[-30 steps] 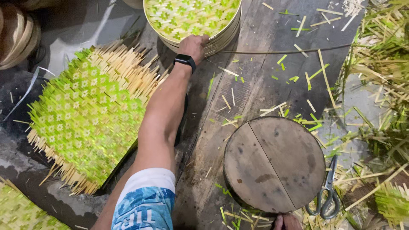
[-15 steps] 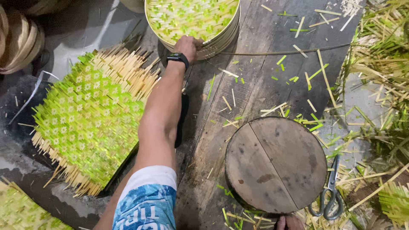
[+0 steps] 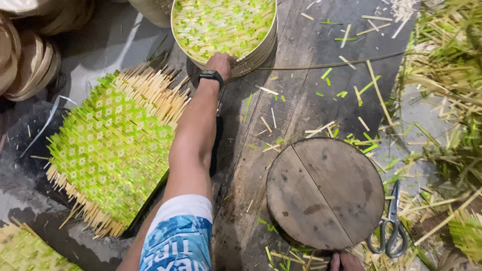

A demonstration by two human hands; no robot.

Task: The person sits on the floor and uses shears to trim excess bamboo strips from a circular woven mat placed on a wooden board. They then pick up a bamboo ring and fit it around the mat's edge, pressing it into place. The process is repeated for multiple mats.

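We see the round basket (image 3: 223,25), lined with green and pale weave, lying at the far edge of the plank floor (image 3: 296,105). Our left hand (image 3: 219,63) rests on its near rim, fingers curled over the edge, grasping it. Near the floor's near edge sits a round wooden block (image 3: 325,193), scissors (image 3: 390,228) just beside it. Our right hand (image 3: 345,261) barely shows there; we cannot tell its grip. A woven mat (image 3: 113,148) lies along the left edge.
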